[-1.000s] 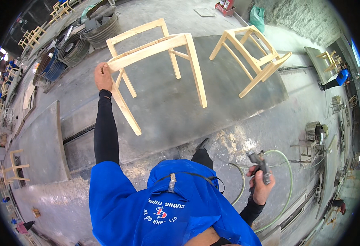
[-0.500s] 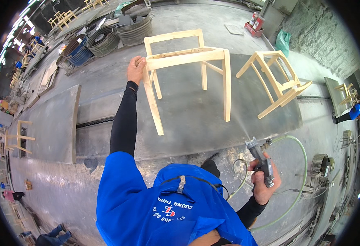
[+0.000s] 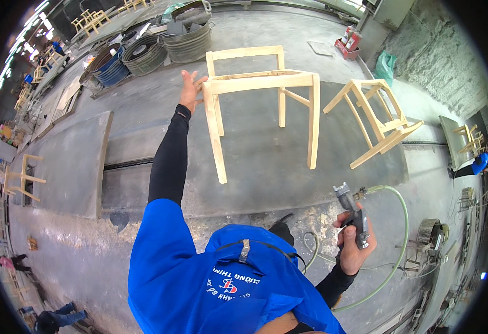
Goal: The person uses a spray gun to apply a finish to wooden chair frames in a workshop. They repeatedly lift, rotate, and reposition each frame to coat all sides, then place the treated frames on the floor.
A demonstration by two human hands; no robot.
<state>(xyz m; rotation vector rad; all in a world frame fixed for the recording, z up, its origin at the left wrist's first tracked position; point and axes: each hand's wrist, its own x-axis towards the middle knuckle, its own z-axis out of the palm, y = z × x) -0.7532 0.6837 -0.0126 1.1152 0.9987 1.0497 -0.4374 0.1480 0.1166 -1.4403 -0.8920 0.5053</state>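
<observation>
We see the left hand (image 3: 190,92), fingers spread, with the wooden chair frame (image 3: 260,83) immediately right of its fingertips. We note the right hand (image 3: 355,250), its fingers curled around a spray gun (image 3: 357,218).

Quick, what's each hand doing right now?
Left hand: open, fingers spread at a corner of the wooden chair frame; contact unclear.
Right hand: closed around the spray gun.

Grey board (image 3: 266,167) under two wooden chair frames (image 3: 260,83) (image 3: 373,119)
</observation>
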